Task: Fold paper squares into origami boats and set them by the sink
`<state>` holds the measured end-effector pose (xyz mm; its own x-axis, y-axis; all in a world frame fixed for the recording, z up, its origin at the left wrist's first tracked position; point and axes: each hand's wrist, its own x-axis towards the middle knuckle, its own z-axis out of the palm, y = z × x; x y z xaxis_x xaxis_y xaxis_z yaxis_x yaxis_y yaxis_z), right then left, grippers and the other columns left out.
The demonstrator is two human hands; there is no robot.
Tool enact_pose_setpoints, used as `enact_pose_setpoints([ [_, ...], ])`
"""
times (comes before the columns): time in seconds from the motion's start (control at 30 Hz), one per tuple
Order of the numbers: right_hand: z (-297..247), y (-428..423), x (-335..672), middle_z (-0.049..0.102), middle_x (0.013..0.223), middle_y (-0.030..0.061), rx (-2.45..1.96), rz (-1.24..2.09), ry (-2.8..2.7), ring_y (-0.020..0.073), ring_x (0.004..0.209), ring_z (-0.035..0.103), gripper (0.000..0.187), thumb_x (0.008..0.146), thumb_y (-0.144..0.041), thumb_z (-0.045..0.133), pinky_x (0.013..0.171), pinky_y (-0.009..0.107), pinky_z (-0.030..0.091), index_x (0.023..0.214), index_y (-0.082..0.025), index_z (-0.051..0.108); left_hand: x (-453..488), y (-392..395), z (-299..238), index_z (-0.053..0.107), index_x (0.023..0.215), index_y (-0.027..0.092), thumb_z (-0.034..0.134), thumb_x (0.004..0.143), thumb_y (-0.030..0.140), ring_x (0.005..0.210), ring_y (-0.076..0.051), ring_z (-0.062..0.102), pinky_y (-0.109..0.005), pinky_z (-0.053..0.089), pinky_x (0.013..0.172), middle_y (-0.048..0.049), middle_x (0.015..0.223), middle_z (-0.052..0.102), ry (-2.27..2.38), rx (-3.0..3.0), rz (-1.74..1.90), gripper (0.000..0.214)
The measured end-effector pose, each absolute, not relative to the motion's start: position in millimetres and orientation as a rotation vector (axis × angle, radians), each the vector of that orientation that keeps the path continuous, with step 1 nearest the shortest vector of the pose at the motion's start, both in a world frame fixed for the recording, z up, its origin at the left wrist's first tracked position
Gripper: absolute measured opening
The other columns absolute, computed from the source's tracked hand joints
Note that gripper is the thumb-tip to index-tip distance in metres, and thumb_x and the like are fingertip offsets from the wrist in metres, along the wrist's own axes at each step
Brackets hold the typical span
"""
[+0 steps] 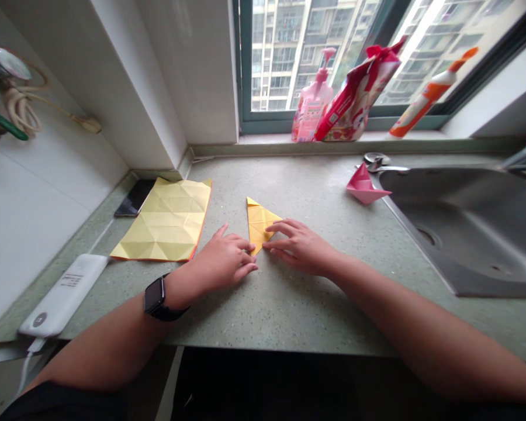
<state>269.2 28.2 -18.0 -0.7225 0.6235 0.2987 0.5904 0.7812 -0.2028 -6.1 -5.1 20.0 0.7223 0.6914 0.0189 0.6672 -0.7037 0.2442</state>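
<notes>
A folded yellow paper triangle (258,225) lies on the speckled green counter (280,310), its narrow end pointing toward me. My left hand (221,260) and my right hand (300,247) come in from either side, and their fingertips rest on the paper's lower end. Part of that end is hidden by my fingers. Left of my hands lies a creased, unfolded yellow sheet (166,219) with an orange edge. A pink paper boat (363,186) stands to the right, beyond my right hand.
A black smartwatch (155,298) circles my left wrist. A phone (134,197) lies partly under the sheet, and a white power bank (63,295) sits near the wall. Right stands a steel sink (460,228), with scissors (374,162) behind it. Several bottles and a red-and-white bag (357,96) line the windowsill.
</notes>
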Motion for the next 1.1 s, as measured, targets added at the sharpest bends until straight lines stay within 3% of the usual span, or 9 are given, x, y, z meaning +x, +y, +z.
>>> enact_pose_setpoints([
  [0.2, -17.0, 23.3, 263.9, 0.07, 0.149, 0.0088, -0.848, 0.134, -2.671, 0.0335, 0.139, 0.062, 0.024, 0.105, -0.035, 0.074, 0.12, 0.06, 0.051, 0.126, -0.038, 0.086, -5.3, -4.9, 21.9, 0.087, 0.11, 0.031, 0.073, 0.107, 0.038, 0.127, -0.031, 0.071, -0.077, 0.024, 0.131, -0.0044, 0.126, 0.081, 1.09, 2.692, 0.112, 0.017],
  [0.37, -16.3, 28.4, 270.1, 0.07, 0.15, 0.0083, -1.041, 0.128, -2.627, 0.0359, 0.142, 0.06, 0.02, 0.105, -0.037, 0.074, 0.118, 0.062, 0.054, 0.118, -0.039, 0.088, -5.4, -4.2, 24.3, 0.088, 0.106, 0.03, 0.071, 0.108, 0.037, 0.129, -0.03, 0.071, -0.074, 0.023, 0.133, -0.0048, 0.13, 0.081, 1.1, 2.655, 0.099, 0.018],
  [0.63, -20.0, 44.1, 280.9, 0.075, 0.141, 0.0095, -1.169, 0.048, -2.513, 0.0335, 0.131, 0.067, 0.023, 0.107, -0.032, 0.066, 0.114, 0.059, 0.058, 0.103, -0.031, 0.089, -7.0, -0.8, 24.9, 0.087, 0.104, 0.027, 0.069, 0.109, 0.036, 0.129, -0.029, 0.071, -0.069, 0.027, 0.133, -0.0045, 0.13, 0.082, 1.094, 2.6, 0.113, 0.021],
  [0.77, -28.8, 57.5, 294.0, 0.078, 0.134, 0.0116, -1.18, 0.078, -2.402, 0.0306, 0.121, 0.073, 0.028, 0.11, -0.029, 0.058, 0.108, 0.056, 0.061, 0.121, -0.028, 0.084, -7.7, 6.1, 20.5, 0.086, 0.103, 0.023, 0.066, 0.11, 0.034, 0.121, -0.027, 0.075, -0.057, 0.042, 0.126, -0.0059, 0.124, 0.084, 1.062, 2.581, 0.19, 0.024],
  [0.87, -32.7, 61.7, 299.7, 0.078, 0.136, 0.0105, -1.131, 0.131, -2.396, 0.029, 0.124, 0.073, 0.034, 0.109, -0.029, 0.059, 0.11, 0.055, 0.06, 0.138, -0.03, 0.077, -6.9, 8.6, 17.9, 0.084, 0.107, 0.022, 0.064, 0.109, 0.03, 0.112, -0.025, 0.077, -0.055, 0.046, 0.123, -0.0051, 0.114, 0.085, 1.098, 2.568, 0.279, 0.021],
  [1.1, -31.6, 59.4, 298.4, 0.079, 0.137, 0.0101, -1.045, 0.15, -2.532, 0.0312, 0.127, 0.072, 0.027, 0.107, -0.027, 0.063, 0.113, 0.06, 0.056, 0.126, -0.029, 0.082, -4.5, 5.3, 15.6, 0.078, 0.105, 0.022, 0.065, 0.106, 0.024, 0.098, -0.022, 0.076, -0.055, 0.045, 0.125, -0.003, 0.102, 0.083, 1.115, 2.602, 0.433, 0.014],
])
